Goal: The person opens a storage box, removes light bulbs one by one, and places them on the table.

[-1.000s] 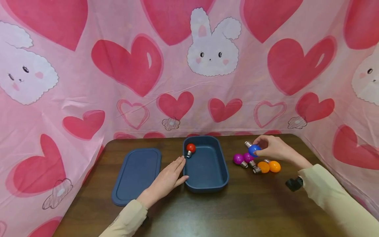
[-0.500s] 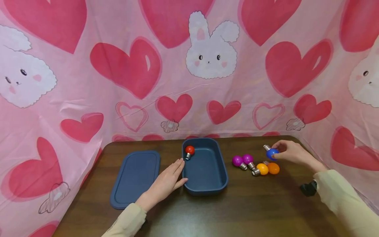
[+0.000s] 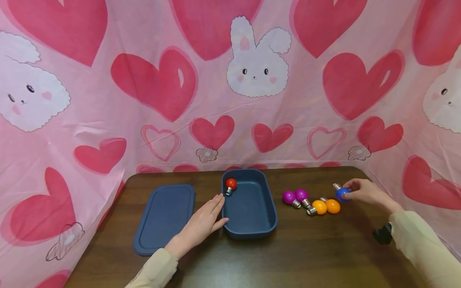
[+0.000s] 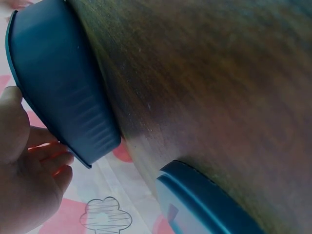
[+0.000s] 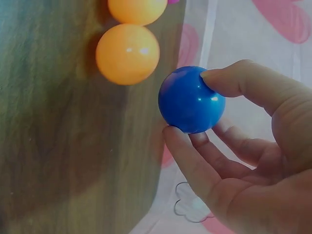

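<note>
Right grip (image 3: 370, 194) pinches blue bulb (image 3: 342, 195); straight-fingered left grip (image 3: 199, 221) touches box (image 3: 251, 208) holding red bulb (image 3: 231, 184).

your blue bulb (image 5: 190, 100) looks glossy and smooth, its screw base (image 3: 336, 186) ridged metal; the orange bulbs (image 5: 127, 54), purple bulbs (image 3: 289, 197) and red bulb (image 3: 231, 184) shine too. you have a box (image 3: 250, 212) and lid (image 3: 165, 220) like smooth, fairly matt plastic, a wood-grained table (image 3: 288, 256) with a sheen, a creased cloth backdrop (image 3: 212, 94) and cloth sleeves (image 3: 417, 236).
</note>
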Demonstrator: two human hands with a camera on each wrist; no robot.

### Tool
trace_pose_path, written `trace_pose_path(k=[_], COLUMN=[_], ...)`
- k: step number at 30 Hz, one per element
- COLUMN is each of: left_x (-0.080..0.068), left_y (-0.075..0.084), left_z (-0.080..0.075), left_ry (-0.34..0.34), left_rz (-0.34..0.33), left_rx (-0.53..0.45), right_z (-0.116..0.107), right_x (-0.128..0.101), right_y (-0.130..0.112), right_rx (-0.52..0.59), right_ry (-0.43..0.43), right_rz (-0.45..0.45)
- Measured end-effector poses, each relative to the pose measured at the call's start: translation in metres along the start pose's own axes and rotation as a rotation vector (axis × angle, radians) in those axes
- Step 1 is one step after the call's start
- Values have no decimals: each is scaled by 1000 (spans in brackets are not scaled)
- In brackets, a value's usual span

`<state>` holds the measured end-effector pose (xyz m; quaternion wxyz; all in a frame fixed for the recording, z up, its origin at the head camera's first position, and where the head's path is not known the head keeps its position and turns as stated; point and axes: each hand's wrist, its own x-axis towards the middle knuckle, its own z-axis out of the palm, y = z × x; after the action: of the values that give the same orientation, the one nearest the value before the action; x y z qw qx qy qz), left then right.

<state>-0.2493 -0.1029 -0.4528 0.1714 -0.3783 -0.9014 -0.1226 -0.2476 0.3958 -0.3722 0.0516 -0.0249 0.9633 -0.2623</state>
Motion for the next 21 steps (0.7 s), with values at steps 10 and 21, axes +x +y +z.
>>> trace_pose_path(k=[10,21], left_x=[-1,0], left_y=[1,1], left_z=[-1,-2], left_ry=[-5,2], left_rz=[-5,-1], left_rx=[7,2], right_z=[7,18], right_x=[0,0], right_y=[20,32], right_rx=[48,92], right_ry=[-39,-50], right_rz=[49,74])
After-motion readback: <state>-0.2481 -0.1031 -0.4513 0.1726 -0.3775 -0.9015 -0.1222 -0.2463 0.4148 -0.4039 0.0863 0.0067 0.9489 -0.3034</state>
